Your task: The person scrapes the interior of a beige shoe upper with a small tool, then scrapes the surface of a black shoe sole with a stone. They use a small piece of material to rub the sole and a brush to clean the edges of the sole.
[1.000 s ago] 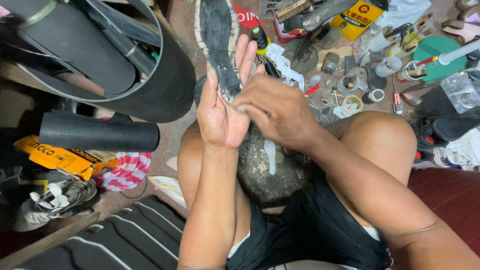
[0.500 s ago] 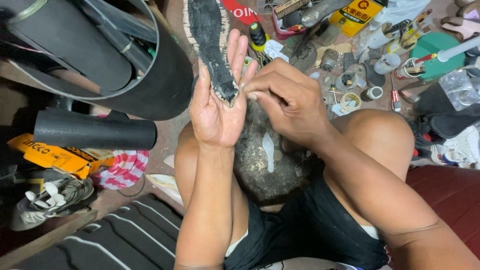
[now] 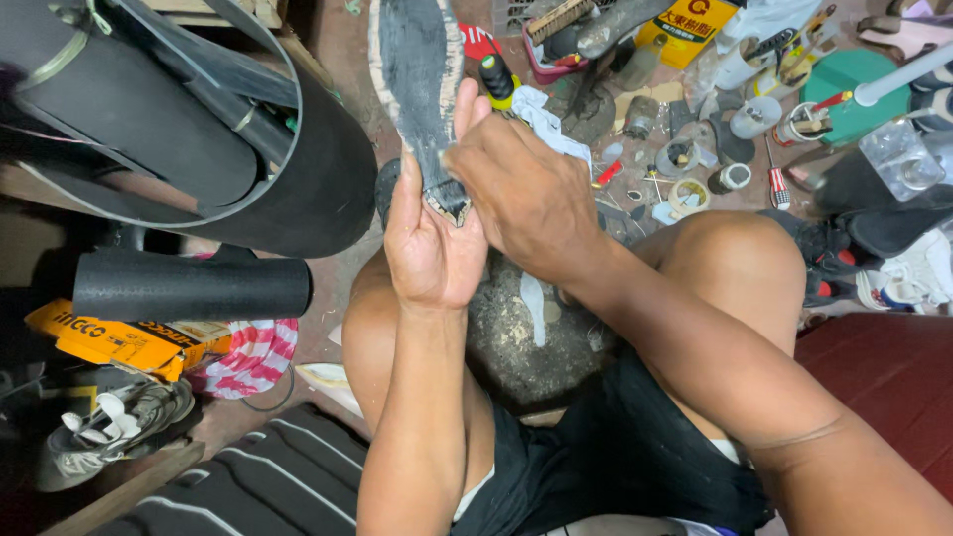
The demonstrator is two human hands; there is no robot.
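A long dark shoe sole (image 3: pixel 422 74) with a pale stitched rim points away from me, its near end frayed. My left hand (image 3: pixel 429 243) cups that near end from below, palm up, fingers along the sole. My right hand (image 3: pixel 521 194) lies over the sole's end from the right, fingers curled and pinching at the frayed tip next to the left palm. Both forearms rise from my lap, knees spread to either side. Below the hands sits a round, scuffed stone block (image 3: pixel 536 333) between my legs.
A big roll of black rubber sheet (image 3: pixel 199 129) stands at left, a smaller black roll (image 3: pixel 189 288) below it. An orange box (image 3: pixel 109 337), striped cloth (image 3: pixel 248 352) and a worn shoe (image 3: pixel 114 422) lie lower left. Small tins, tape rolls, screwdrivers and a brush (image 3: pixel 685 149) clutter the floor upper right.
The sole and both hands have shifted slightly up and away from me. My right hand has closed in over the sole's near end; the left keeps cupping it.
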